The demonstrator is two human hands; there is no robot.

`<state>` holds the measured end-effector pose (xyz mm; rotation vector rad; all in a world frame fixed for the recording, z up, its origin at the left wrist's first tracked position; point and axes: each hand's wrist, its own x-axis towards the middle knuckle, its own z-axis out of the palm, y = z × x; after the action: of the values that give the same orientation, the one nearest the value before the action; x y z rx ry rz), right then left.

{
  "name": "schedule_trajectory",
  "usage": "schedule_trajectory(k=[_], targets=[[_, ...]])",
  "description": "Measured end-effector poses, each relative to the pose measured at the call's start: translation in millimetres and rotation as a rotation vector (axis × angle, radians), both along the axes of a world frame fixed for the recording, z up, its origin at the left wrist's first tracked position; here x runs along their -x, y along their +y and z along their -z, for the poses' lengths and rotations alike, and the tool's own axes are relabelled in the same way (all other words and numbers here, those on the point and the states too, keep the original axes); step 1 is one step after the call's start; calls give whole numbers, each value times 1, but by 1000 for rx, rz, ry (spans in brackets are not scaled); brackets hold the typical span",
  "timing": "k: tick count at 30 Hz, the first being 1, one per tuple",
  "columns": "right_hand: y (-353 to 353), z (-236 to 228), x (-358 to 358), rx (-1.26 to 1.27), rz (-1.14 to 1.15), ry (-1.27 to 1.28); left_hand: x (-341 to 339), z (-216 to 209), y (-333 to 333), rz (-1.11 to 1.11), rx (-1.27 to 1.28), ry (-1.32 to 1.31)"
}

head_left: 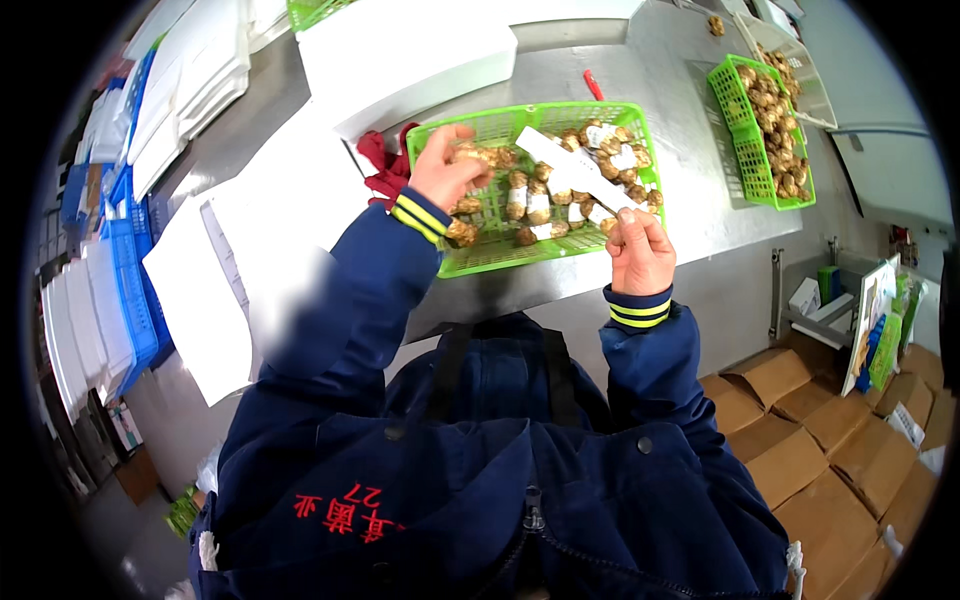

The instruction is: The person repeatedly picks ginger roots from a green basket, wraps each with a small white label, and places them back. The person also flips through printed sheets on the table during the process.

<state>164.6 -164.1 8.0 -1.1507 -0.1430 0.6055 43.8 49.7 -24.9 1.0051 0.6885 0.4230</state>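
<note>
A green plastic basket (545,262) sits in front of me on the metal table, holding several brown mushroom bundles (538,203), many wrapped in white paper bands. My left hand (445,172) is over its left end, thumb and fingers curled round brown mushrooms (486,154). Part of the grip is hidden by the hand itself. At the basket's right front, my right hand (641,250) pinches the near end of a long white paper strip (575,166). That strip slants over the bundles toward the far left.
Dark red gloves (385,165) lie left of the basket, near a white foam box (410,65). A red-handled tool (594,85) rests behind it. Farther right stand green baskets (750,150) full of mushrooms. Large white sheets (290,220) are at left; cardboard boxes (800,440) lie low right.
</note>
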Motion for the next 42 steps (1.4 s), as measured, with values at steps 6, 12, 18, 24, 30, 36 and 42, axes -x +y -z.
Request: schedule_trajectory(k=[6,12,18,24,30,36,42], targets=[[36,5,31,13,-240,-16,58,-16,-32,-132,391,-313],[58,1,68,57,-370,3,79,-31,-50,-315,388,-306],[67,-7,88,103,-356,-61,86,-44,-52,-416,337,-329],[66,-2,90,50,-359,-34,83,-47,-55,-429,351,-340],[65,-1,86,39,-335,-30,78,-52,-58,-304,285,-269],[66,-7,79,47,-330,-86,74,-58,-64,-273,426,-328],[69,-14,72,-2,-408,-170,73,-65,-69,-168,585,-429]])
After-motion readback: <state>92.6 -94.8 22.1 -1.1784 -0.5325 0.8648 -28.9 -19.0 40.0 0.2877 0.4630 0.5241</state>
